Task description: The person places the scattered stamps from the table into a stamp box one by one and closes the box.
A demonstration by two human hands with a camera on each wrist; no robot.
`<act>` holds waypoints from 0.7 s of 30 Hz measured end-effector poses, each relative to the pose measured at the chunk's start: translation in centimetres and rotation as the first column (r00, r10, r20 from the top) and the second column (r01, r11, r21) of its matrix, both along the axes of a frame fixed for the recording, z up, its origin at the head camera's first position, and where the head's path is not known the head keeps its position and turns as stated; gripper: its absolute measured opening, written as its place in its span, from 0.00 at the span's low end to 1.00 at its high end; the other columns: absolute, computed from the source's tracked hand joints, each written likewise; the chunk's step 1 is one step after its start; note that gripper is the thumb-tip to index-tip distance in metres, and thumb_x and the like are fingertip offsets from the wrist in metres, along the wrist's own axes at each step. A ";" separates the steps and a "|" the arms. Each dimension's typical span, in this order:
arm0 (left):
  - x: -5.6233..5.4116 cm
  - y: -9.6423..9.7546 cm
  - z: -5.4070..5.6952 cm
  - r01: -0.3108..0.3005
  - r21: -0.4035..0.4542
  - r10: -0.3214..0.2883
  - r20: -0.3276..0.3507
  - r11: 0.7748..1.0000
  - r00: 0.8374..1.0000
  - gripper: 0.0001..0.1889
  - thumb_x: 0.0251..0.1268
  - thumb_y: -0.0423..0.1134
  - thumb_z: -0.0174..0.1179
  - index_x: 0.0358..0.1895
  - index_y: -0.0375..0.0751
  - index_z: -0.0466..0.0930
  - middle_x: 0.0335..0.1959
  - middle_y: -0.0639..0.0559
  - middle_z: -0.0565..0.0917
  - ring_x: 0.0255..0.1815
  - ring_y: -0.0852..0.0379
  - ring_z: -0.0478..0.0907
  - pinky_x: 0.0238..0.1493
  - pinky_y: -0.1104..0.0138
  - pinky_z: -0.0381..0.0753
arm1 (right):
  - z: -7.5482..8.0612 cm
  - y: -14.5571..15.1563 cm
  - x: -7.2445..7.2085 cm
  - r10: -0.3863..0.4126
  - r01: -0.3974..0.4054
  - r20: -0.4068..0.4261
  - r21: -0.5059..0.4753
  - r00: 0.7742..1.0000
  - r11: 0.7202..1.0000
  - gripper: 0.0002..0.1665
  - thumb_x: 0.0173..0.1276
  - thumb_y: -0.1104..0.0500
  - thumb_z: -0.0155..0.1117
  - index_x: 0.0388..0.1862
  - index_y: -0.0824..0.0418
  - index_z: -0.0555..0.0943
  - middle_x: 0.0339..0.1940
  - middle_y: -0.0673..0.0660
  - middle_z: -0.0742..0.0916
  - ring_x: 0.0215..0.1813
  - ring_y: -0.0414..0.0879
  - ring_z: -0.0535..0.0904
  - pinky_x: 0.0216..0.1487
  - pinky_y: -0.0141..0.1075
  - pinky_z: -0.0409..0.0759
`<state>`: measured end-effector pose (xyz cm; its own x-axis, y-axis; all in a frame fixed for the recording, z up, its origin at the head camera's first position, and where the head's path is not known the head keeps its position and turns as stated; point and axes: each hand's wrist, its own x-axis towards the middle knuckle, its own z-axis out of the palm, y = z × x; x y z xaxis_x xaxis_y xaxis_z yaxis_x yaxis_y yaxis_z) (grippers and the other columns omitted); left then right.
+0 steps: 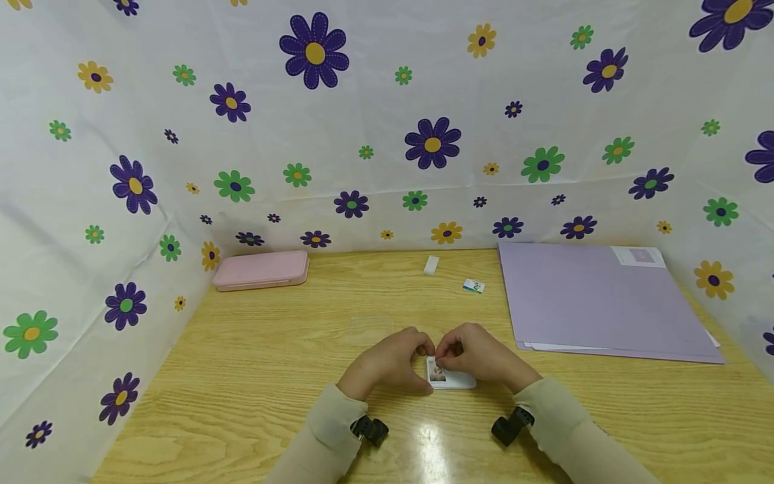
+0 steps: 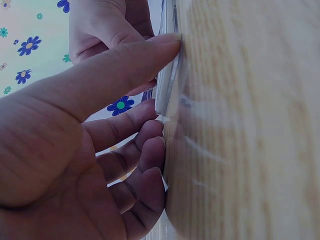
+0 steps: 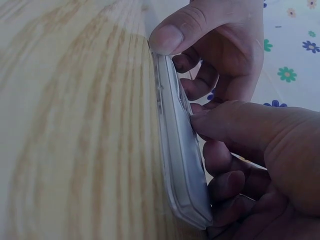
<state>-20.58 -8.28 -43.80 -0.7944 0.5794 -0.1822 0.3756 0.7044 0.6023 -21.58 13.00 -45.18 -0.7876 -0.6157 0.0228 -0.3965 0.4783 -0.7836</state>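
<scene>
A flat white case (image 1: 457,381) with rounded corners and clear edges lies on the wooden table, a small picture (image 1: 437,371) at its left end. My left hand (image 1: 390,363) grips that end, its thumb at the near corner and its fingers at the far side. Bent over the picture, my right hand (image 1: 478,353) has thumb and forefinger together at its upper edge. From the side, the right wrist view shows the case's layered edge (image 3: 175,135) and the right thumb (image 3: 235,122) pressing against its upper face. What lies between the right fingertips is hidden.
Behind the hands lie a white eraser-like block (image 1: 431,265) and a small printed piece (image 1: 474,286). A clear sheet (image 1: 370,328) is left of them. A pink pencil case (image 1: 262,270) stands at the back left, a lilac folder (image 1: 605,306) with papers at the right. Flowered cloth (image 1: 375,107) encloses the table.
</scene>
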 end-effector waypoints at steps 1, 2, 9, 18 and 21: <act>0.0 0.0 0.0 0.000 0.000 0.000 0.001 1.000 1.000 0.25 0.45 0.43 0.80 0.48 0.49 0.79 0.43 0.60 0.74 0.45 0.63 0.72 0.51 0.68 0.73 | 0.0 0.0 0.0 0.000 0.000 0.001 0.002 1.000 1.000 0.06 0.63 0.66 0.70 0.31 0.55 0.87 0.25 0.44 0.84 0.28 0.39 0.76 0.31 0.32 0.76; 0.0 0.0 0.0 -0.001 0.000 0.001 0.001 1.000 1.000 0.25 0.45 0.43 0.80 0.48 0.49 0.79 0.43 0.60 0.74 0.45 0.63 0.72 0.51 0.68 0.73 | 0.0 0.0 0.0 0.001 -0.001 0.004 0.003 1.000 1.000 0.06 0.63 0.66 0.70 0.31 0.55 0.87 0.25 0.44 0.84 0.28 0.39 0.76 0.31 0.32 0.76; -0.1 0.0 0.0 0.000 0.004 0.000 0.000 1.000 1.000 0.25 0.45 0.43 0.80 0.48 0.49 0.79 0.43 0.60 0.74 0.45 0.63 0.72 0.51 0.68 0.73 | 0.1 0.3 -0.2 -0.009 0.011 0.061 -0.042 0.998 0.999 0.03 0.65 0.61 0.71 0.32 0.59 0.87 0.25 0.46 0.83 0.29 0.41 0.75 0.31 0.32 0.74; 0.0 0.0 0.1 0.005 0.000 -0.005 0.003 1.000 1.000 0.26 0.46 0.43 0.80 0.49 0.49 0.79 0.44 0.59 0.74 0.45 0.63 0.72 0.51 0.68 0.73 | 0.3 0.5 -0.4 0.001 0.002 0.049 -0.074 0.999 0.997 0.03 0.65 0.62 0.70 0.34 0.60 0.86 0.26 0.48 0.82 0.29 0.41 0.74 0.31 0.32 0.72; 0.0 0.0 0.1 0.007 -0.003 -0.007 0.004 1.000 1.000 0.26 0.46 0.43 0.80 0.49 0.49 0.79 0.44 0.59 0.74 0.46 0.63 0.72 0.52 0.68 0.74 | 0.4 0.5 -0.3 -0.008 0.010 0.041 -0.063 0.999 0.998 0.03 0.66 0.61 0.70 0.34 0.60 0.86 0.26 0.47 0.82 0.29 0.41 0.73 0.31 0.31 0.72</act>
